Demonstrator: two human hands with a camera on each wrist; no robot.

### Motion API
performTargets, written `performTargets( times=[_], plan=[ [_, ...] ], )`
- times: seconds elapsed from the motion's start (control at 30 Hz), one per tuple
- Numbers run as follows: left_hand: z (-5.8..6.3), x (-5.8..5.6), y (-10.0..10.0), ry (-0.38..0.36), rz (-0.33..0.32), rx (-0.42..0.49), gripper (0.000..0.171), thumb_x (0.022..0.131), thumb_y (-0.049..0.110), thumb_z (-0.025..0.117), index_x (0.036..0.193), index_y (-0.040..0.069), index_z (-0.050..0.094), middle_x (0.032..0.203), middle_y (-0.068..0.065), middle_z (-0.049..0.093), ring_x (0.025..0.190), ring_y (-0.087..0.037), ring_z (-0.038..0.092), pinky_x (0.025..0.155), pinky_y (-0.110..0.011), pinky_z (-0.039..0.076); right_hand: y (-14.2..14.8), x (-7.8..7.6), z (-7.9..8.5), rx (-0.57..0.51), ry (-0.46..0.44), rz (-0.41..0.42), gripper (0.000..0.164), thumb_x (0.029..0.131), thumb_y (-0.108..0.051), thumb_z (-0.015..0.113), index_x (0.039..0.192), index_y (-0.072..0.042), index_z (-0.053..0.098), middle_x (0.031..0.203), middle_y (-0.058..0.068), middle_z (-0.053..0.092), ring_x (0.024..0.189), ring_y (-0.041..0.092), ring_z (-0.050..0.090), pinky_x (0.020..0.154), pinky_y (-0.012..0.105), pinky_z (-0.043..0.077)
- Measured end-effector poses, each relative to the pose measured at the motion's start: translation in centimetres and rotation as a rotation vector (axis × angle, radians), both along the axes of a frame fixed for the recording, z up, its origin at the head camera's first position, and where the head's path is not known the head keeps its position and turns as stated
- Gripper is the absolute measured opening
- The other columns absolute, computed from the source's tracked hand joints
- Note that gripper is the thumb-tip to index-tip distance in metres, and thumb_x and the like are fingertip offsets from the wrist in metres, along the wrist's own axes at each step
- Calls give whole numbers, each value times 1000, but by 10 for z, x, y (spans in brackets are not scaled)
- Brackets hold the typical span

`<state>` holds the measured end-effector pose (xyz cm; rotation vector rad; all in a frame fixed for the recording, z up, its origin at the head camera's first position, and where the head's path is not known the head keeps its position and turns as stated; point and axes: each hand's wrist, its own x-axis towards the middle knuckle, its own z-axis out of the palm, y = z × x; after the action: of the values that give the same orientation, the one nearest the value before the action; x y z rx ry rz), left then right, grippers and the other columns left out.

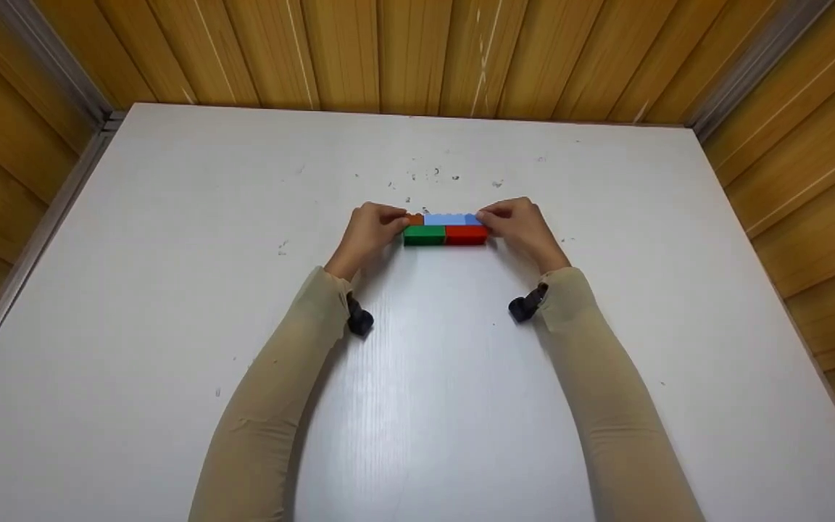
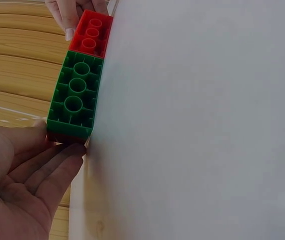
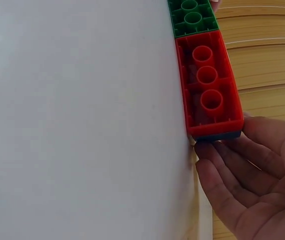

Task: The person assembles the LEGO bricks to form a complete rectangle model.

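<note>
Both hands hold a joined row of toy building bricks between them above the white table (image 1: 417, 406). A green brick (image 1: 425, 235) and a red brick (image 1: 465, 235) sit end to end in the lower layer. On them are an orange brick (image 1: 415, 219), a light blue brick (image 1: 445, 219) and a darker blue brick (image 1: 470, 219). My left hand (image 1: 372, 230) pinches the orange end with thumb and fingers. At the opposite end, my right hand (image 1: 522, 226) pinches the blue brick. Hollow undersides of the green brick (image 2: 75, 92) and red brick (image 3: 207, 82) show in the wrist views.
Wood-look panels (image 1: 417, 58) stand behind the table's far edge, with more at both sides. Dark scuff marks (image 1: 435, 172) dot the tabletop beyond the bricks. A small black device (image 1: 360, 319) sits at the left wrist, another black device (image 1: 526, 306) at the right.
</note>
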<state>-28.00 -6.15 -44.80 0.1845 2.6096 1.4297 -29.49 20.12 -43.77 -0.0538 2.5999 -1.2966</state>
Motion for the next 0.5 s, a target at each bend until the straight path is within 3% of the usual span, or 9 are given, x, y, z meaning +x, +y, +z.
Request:
performTargets(
  times=[0.5],
  plan=[
    [0,1,-3,-46,15,20,34,98,20,56,128,7,62,129,-8,63,118,-21,56,103,-34,45,-1,-1,1,16,-32,14,41,96,-36,56,124,-7,65,120,10,64,99,18,59,91,31,48]
  ],
)
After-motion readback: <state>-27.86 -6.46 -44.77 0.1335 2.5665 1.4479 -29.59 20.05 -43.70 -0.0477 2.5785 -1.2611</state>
